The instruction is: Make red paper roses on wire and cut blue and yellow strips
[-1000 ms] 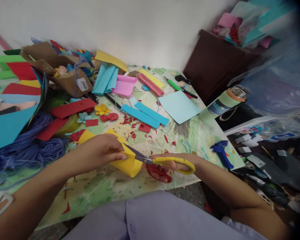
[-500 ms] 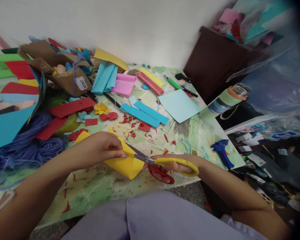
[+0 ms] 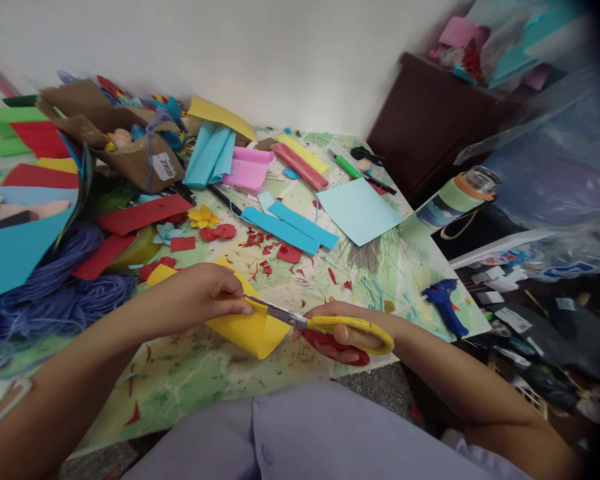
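My left hand (image 3: 220, 293) is closed on a sheet of yellow paper (image 3: 253, 333), pinching it between thumb and fingers. The sheet bends downward to the right of that hand, and another part of it shows behind the wrist. My right hand (image 3: 337, 327) grips a pair of scissors (image 3: 285, 315) by its handles, one loop yellow and the lower one red. The blades point left and lie nearly together across the upper edge of the yellow paper, their tips close to my left fingers.
Red paper scraps (image 3: 265, 250), blue strips (image 3: 280, 230) and a pale blue square (image 3: 360, 212) lie beyond my hands. Purple yarn (image 3: 80, 293) and a brown paper bag (image 3: 130, 157) sit left. A blue glue gun (image 3: 445, 307) and a bottle (image 3: 457, 197) are at right.
The scissor blades have closed from a wide angle onto the yellow paper. The red handle loop has swung up and right towards the yellow one. My left hand has barely moved.
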A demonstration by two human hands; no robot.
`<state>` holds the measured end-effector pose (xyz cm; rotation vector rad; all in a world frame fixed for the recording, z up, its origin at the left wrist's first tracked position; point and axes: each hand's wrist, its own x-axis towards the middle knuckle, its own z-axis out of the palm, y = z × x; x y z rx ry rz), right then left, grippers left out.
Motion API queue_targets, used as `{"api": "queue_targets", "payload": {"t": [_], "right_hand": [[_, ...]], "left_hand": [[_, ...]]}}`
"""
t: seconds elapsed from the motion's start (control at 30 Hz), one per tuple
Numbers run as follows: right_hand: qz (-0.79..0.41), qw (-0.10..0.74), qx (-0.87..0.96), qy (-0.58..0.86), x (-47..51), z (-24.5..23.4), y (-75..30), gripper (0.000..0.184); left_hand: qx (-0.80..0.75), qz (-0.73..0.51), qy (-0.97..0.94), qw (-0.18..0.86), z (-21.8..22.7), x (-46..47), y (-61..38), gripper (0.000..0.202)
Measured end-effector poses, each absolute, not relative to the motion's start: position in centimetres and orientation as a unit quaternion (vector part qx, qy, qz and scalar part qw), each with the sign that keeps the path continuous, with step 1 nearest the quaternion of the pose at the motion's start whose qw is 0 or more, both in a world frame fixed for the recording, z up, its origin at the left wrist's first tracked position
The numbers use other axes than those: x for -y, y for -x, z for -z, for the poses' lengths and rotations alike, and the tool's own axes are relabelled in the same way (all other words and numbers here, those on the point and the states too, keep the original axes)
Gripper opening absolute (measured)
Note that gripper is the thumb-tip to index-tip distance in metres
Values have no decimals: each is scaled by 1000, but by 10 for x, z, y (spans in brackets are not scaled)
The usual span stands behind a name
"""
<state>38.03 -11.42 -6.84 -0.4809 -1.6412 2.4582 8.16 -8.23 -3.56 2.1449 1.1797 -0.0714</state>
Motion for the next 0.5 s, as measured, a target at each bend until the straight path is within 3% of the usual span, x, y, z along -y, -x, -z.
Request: {"api": "queue_targets", "payload": {"t": [0.5], "right_hand": [[-814,88,531,219,116,73,-383,70]], "left_hand": [[-527,-6,-780,338,31,85,-69,34]]}}
